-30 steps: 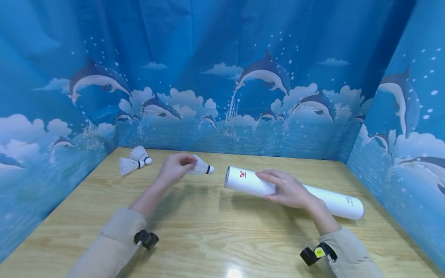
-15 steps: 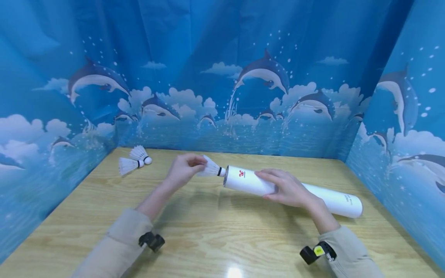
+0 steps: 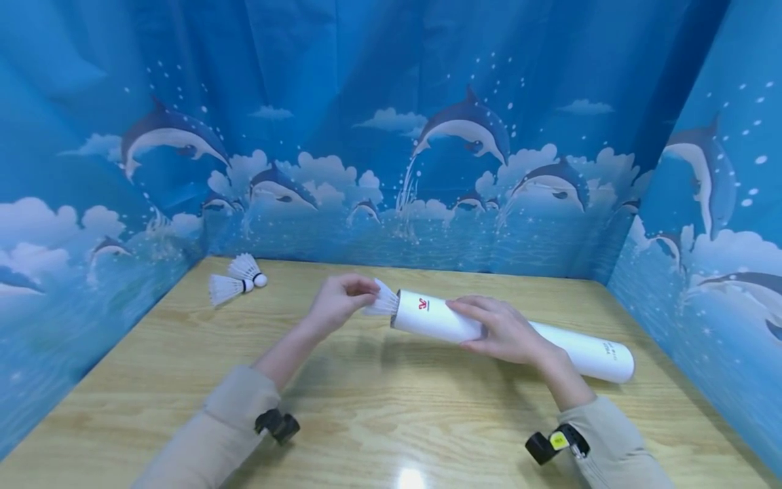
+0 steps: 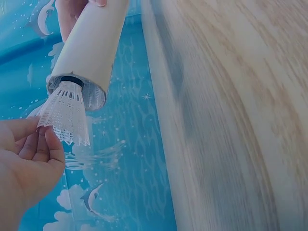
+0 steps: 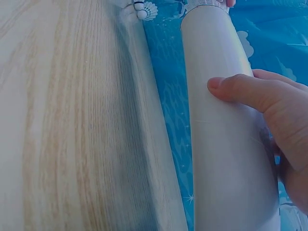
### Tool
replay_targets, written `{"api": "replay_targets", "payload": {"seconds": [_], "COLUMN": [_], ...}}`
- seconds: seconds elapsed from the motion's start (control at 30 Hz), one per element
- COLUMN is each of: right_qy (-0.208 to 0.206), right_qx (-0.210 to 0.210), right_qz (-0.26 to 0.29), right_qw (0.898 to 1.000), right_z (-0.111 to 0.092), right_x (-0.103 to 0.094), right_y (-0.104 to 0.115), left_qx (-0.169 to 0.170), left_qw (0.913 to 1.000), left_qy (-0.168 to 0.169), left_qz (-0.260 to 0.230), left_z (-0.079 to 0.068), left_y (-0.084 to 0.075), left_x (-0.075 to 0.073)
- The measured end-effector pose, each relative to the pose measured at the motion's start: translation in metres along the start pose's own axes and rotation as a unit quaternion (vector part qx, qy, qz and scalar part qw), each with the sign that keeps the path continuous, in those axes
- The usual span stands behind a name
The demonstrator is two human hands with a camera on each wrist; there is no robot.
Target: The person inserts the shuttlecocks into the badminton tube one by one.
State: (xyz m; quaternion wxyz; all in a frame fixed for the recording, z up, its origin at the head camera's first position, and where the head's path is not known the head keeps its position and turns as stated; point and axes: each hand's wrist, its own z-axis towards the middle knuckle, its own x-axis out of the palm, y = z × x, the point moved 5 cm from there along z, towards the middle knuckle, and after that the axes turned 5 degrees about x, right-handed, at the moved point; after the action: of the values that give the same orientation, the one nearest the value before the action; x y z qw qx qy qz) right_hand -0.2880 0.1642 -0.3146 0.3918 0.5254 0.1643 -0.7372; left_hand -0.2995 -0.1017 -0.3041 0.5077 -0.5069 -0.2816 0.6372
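Observation:
My left hand (image 3: 342,302) pinches a white shuttlecock (image 4: 66,110) by the edge of its skirt, thumb on one side and fingers on the other. The shuttlecock's cork end and black band sit inside the mouth of a white tube (image 4: 91,48), while most of the skirt sticks out. My right hand (image 3: 504,331) grips that tube (image 3: 436,317) around its middle, thumb across the near side as the right wrist view shows. The tube lies slanted, its open end to the left and slightly raised. Its inside is mostly hidden.
Two more shuttlecocks, one in front (image 3: 226,288) and one behind (image 3: 246,267), lie at the table's back left corner. The wooden table (image 3: 391,407) meets a blue dolphin-print curtain (image 3: 366,136) at the back and sides.
My left hand has moved right with the shuttlecock, whose cork end has passed from outside the tube into its mouth. The right hand and tube have barely shifted.

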Motion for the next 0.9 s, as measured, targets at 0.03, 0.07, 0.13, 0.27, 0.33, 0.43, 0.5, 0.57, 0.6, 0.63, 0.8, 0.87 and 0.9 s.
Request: {"api": "replay_targets", "payload": {"seconds": [0.03, 0.07, 0.13, 0.27, 0.33, 0.43, 0.5, 0.57, 0.6, 0.63, 0.8, 0.87, 0.9], "right_qy": [0.000, -0.001, -0.002, -0.006, -0.009, -0.013, -0.015, -0.015, -0.015, -0.015, -0.013, -0.012, -0.011], "right_qx": [-0.001, -0.001, -0.001, -0.008, -0.014, -0.022, -0.026, -0.028, -0.028, -0.029, -0.027, -0.027, -0.026], "right_qz": [0.001, 0.001, 0.002, -0.001, -0.001, -0.001, -0.001, -0.002, -0.003, -0.003, -0.003, -0.003, -0.003], "right_qw": [1.000, 1.000, 1.000, 1.000, 1.000, 1.000, 1.000, 0.999, 0.999, 0.999, 1.000, 1.000, 1.000], "right_z": [0.000, 0.001, 0.001, 0.002, 0.003, 0.004, 0.005, 0.005, 0.006, 0.006, 0.007, 0.008, 0.009], "right_x": [0.000, 0.000, 0.000, 0.000, 0.001, 0.002, 0.002, 0.002, 0.002, 0.002, 0.004, 0.005, 0.005], "right_y": [0.000, 0.000, 0.000, 0.000, 0.000, 0.001, 0.002, 0.003, 0.003, 0.004, 0.005, 0.005, 0.005], "left_qx": [-0.003, -0.005, -0.013, -0.021, -0.022, -0.019, -0.017, -0.016, -0.015, -0.015, -0.018, -0.022, -0.024], "left_qw": [1.0000, 1.0000, 0.9999, 0.9997, 0.9996, 0.9996, 0.9995, 0.9994, 0.9994, 0.9993, 0.9990, 0.9988, 0.9988], "left_qy": [0.000, 0.001, 0.000, -0.002, -0.005, -0.007, -0.008, -0.008, -0.008, -0.008, -0.013, -0.017, -0.019], "left_qz": [-0.001, -0.001, -0.006, -0.014, -0.018, -0.021, -0.024, -0.029, -0.031, -0.034, -0.040, -0.039, -0.038], "left_z": [0.000, 0.000, 0.000, 0.000, -0.001, -0.001, -0.001, -0.002, -0.002, -0.002, -0.003, -0.003, -0.003], "left_y": [0.000, 0.000, 0.001, 0.001, 0.002, 0.003, 0.003, 0.003, 0.004, 0.004, 0.007, 0.009, 0.009], "left_x": [0.001, 0.002, 0.004, 0.007, 0.009, 0.010, 0.012, 0.013, 0.014, 0.014, 0.016, 0.015, 0.015]}}
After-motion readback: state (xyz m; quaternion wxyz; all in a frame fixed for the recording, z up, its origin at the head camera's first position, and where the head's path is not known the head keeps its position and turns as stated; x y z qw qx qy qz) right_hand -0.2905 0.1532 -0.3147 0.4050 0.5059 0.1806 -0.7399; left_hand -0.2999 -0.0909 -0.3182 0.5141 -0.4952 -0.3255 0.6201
